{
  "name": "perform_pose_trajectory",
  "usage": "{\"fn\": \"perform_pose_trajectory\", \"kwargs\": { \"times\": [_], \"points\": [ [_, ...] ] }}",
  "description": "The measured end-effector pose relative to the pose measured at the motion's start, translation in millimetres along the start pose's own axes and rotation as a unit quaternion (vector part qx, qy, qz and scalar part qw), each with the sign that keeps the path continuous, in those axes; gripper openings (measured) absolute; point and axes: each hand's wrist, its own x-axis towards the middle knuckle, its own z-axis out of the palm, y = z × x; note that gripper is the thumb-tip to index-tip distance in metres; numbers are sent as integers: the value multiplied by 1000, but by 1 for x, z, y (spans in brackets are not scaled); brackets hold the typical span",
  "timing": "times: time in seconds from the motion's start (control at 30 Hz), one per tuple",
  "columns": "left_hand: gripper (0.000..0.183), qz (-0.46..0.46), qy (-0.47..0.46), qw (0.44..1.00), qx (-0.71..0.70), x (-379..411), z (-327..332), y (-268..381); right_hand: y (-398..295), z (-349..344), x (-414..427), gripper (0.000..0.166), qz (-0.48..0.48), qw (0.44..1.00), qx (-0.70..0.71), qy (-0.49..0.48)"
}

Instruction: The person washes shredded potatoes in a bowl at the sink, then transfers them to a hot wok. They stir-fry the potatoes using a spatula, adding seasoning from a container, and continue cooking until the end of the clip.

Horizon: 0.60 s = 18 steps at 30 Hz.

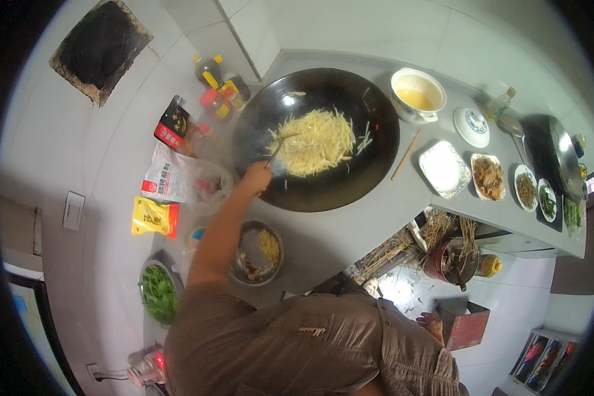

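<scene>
My left hand [257, 178] reaches over the near left rim of a large black wok [321, 195] and grips a long metal cooking utensil [278, 149]. The utensil's far end lies in a heap of pale shredded vegetable, resembling potato [321, 138], and partly hides there. Faint steam rises near my knuckles. A few shreds and a red bit cling to the wok's right wall. My right hand [429, 324] hangs low by my right side, fingers loosely apart and seemingly holding nothing; a dark red box [465, 326] is beside it.
A metal bowl [237, 262] with minced yellow pieces stands under my left forearm. Leafy greens [158, 294], seasoning packets [154, 218] and bottles [217, 103] line the left. Rightward are a lidless pot [428, 115], a chopstick [406, 154], a white plate [444, 168] and filled dishes [487, 178]. Straw [388, 250] lies below.
</scene>
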Motion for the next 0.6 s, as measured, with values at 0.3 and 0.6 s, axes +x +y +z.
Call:
{"fn": "perform_pose_trajectory", "kwargs": {
  "times": [0.3,0.6],
  "points": [
    [34,-98,-182,959,-195,-99,64,28,134,-82,81,31,52,993,42,-99],
    [37,-43,-184,973,-137,-92,47,13,78,-54,57,33,59,997,23,-39]
  ]
}}
